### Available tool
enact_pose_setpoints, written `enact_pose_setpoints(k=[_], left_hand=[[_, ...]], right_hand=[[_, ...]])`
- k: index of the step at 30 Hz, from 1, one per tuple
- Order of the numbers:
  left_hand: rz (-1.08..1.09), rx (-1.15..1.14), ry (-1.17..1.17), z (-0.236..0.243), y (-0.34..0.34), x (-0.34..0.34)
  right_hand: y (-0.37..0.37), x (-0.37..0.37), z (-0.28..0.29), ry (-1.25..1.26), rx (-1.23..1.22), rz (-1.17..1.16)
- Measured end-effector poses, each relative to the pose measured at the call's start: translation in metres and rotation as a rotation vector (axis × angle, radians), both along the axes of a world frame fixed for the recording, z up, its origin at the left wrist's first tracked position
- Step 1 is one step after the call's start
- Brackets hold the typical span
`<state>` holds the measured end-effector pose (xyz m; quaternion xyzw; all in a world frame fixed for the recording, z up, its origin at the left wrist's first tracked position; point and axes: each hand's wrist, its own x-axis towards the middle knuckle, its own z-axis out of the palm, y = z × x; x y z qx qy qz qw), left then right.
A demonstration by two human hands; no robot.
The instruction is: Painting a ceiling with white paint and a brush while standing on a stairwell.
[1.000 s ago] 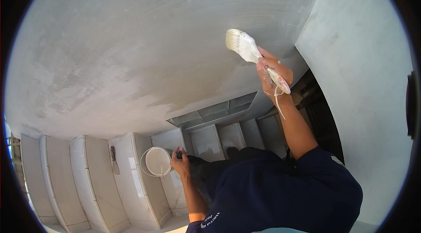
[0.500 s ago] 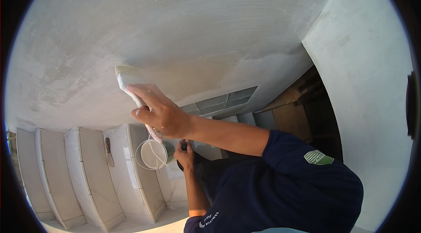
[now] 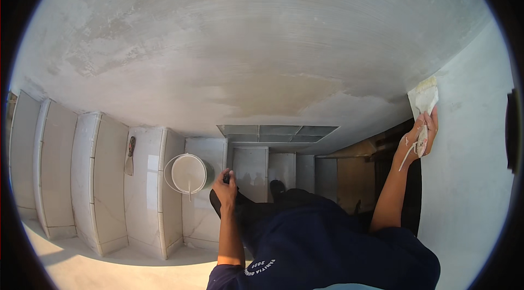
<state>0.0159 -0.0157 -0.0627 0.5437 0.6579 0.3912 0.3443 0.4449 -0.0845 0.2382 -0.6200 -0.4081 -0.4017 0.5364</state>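
Note:
My right hand (image 3: 419,136) is closed around the handle of a wide paintbrush (image 3: 427,98), held bristles up at the corner where two walls meet. The pale bristles are at the wall surface, and white paint coats the brush's lower part. A pale cord dangles from its handle, and white specks mark my wrist. My left hand (image 3: 224,187) is by my knee, fingers curled round a small black object (image 3: 226,178) of a kind I cannot make out. Just left of it, a pail (image 3: 206,172) of whitish paint stands on a stair tread, its wire handle lowered to one side.
A scraper (image 3: 130,156) with a dark handle lies on a tiled step (image 3: 144,197) left of the pail. Steps run across both sides of me. The wall ahead (image 3: 273,44) is patchy white and beige, with a low paned opening (image 3: 278,133). A pale wall (image 3: 466,153) rises at right.
My right hand has swung with the paintbrush from the wall at left to the corner at far right. My left hand stays near my knee. The whole view has shifted.

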Motion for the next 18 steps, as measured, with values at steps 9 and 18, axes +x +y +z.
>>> enact_pose_setpoints(k=[9,18], left_hand=[[-0.062,-0.101,-0.099,-0.044,0.028,-0.011],[0.214,-0.3,-0.213,-0.161,-0.038,-0.114]], right_hand=[[0.163,-0.29,-0.042,-0.292,-0.114,0.553],[0.187,-0.491,-0.183,0.022,-0.404,1.734]])
